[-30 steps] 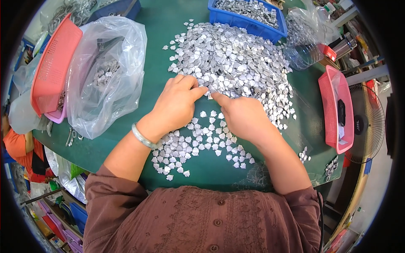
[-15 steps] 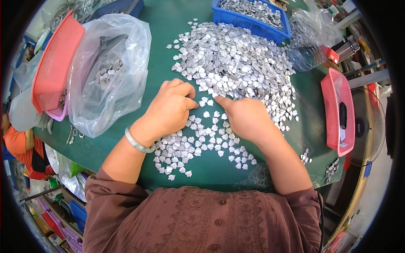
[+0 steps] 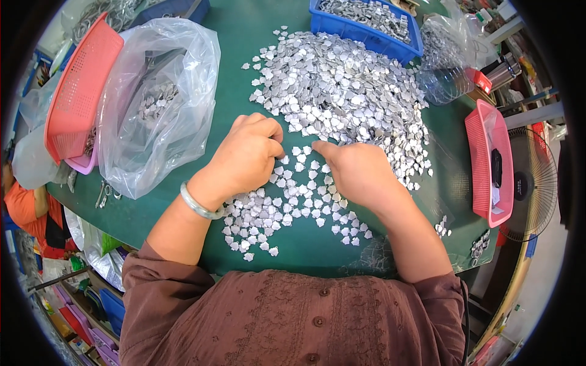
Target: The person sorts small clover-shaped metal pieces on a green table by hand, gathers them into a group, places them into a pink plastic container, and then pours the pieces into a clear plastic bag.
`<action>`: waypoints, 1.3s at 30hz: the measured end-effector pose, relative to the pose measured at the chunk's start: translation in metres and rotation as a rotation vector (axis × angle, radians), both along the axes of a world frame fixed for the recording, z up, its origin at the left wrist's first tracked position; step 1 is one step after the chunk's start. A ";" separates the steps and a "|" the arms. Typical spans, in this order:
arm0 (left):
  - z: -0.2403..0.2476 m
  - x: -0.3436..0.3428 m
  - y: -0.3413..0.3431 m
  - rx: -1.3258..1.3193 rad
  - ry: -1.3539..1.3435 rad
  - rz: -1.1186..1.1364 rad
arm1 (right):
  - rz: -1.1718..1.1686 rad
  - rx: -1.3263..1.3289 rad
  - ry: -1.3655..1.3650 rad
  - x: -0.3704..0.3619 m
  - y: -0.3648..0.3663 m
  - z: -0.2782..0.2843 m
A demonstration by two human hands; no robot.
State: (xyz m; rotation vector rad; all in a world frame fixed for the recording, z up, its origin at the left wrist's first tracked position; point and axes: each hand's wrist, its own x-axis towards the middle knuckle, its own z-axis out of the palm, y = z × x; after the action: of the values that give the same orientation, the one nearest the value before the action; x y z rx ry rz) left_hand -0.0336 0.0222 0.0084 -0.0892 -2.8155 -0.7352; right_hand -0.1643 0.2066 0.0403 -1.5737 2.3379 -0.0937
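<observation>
A large heap of small, flat, silvery leaf-shaped metal pieces (image 3: 342, 85) lies on the green table (image 3: 238, 55) in front of me. Nearer to my body is a thinner spread of the same pieces (image 3: 253, 216), mostly one layer deep. My left hand (image 3: 247, 146), with a pale bangle on its wrist, is closed, its fingers curled down at the spread's far edge beside a loose piece (image 3: 284, 160). Whatever may be in its fingertips is hidden. My right hand (image 3: 354, 168) stretches its index finger to the heap's near edge, beside loose pieces (image 3: 306, 149); its other fingers are bent under and partly hidden.
A clear plastic bag (image 3: 201, 104) holding metal pieces stands left, against a tilted coral basket (image 3: 85, 85). A blue bin (image 3: 366, 36) of metal parts sits behind the heap. On the right are a pink basket (image 3: 479, 165), a fan (image 3: 537, 183) and a clear plastic jar (image 3: 439, 88).
A few loose pieces between my hands have shifted toward me, and one now shows by my left fingertips. The left index finger has drawn back slightly; the right hand has barely moved.
</observation>
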 end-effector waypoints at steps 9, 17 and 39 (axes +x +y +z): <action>0.000 -0.002 0.006 0.055 0.053 0.071 | -0.053 -0.026 0.030 0.000 -0.012 -0.001; 0.002 0.001 0.000 -0.017 -0.030 -0.016 | -0.008 0.027 -0.012 -0.001 -0.012 0.001; -0.005 -0.006 0.000 -0.026 0.030 0.119 | 0.067 -0.053 -0.042 0.005 -0.006 -0.002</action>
State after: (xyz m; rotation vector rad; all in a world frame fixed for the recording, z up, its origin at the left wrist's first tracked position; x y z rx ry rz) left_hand -0.0393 0.0221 0.0036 0.0615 -2.7739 -0.6654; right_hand -0.1591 0.2005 0.0383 -1.6570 2.2663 -0.1736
